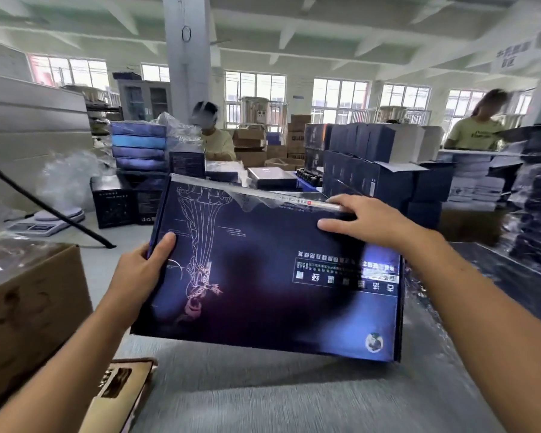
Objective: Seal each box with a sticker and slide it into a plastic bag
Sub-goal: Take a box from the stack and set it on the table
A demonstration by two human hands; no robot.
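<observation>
A large flat dark-blue box [269, 276] with a pale line drawing and printed text is held tilted above the grey table [263, 392], its printed face toward me. My left hand [141, 270] grips its left edge, thumb on the face. My right hand [369, 220] rests over the top edge near the right, fingers fairly straight on the face and rim. A clear plastic bag [419, 295] lies crinkled beside the box's right edge; I cannot tell whether the box sits inside it. No sticker is plainly visible.
A brown carton [28, 314] stands at the left, a wooden cut-out piece [119, 392] near the table's front edge. Stacks of dark boxes [372, 164] fill the back and right. A scale [41, 221] and a black rod [44, 207] sit back left. Two people work behind.
</observation>
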